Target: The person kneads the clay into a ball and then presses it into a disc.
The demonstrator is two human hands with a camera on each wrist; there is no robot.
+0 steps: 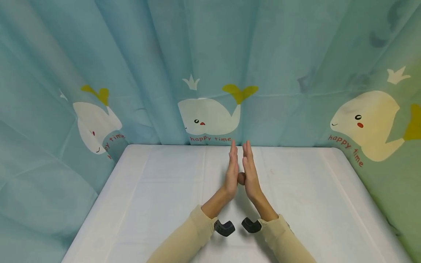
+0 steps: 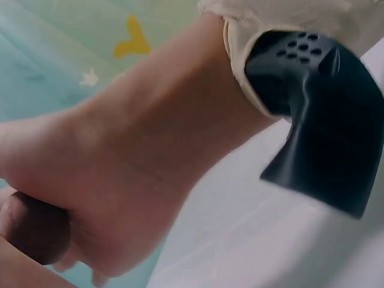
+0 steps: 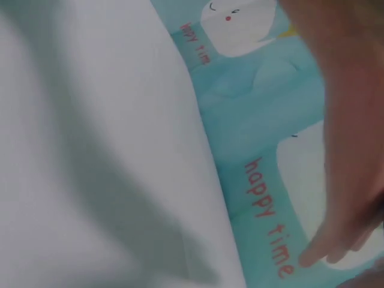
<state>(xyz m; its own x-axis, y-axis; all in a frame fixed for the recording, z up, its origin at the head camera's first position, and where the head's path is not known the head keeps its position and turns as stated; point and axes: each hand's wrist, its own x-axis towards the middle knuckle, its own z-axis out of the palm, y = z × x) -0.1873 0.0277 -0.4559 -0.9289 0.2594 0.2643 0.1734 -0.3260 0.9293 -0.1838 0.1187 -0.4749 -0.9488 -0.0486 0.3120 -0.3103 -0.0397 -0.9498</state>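
A small round brown lump [image 1: 241, 178] sits between my two palms, above the white table. In the head view my left hand [image 1: 232, 171] is upright, its fingers straight and pointing away, the palm against the lump's left side. Mirroring it, my right hand [image 1: 251, 175] presses from the other side with straight fingers. A narrow gap shows between the hands. The left wrist view has the brown lump [image 2: 39, 234] close up at the lower left, partly covered by skin. Along the right edge of the right wrist view, part of a hand appears blurred; the lump cannot be made out there.
A white-covered table [image 1: 164, 197] lies beneath the hands. Behind and beside it hangs a blue-green curtain [image 1: 210, 44] printed with whales. Each beige sleeve [image 1: 187, 237] has a black curved device [image 1: 225, 228] at the cuff.
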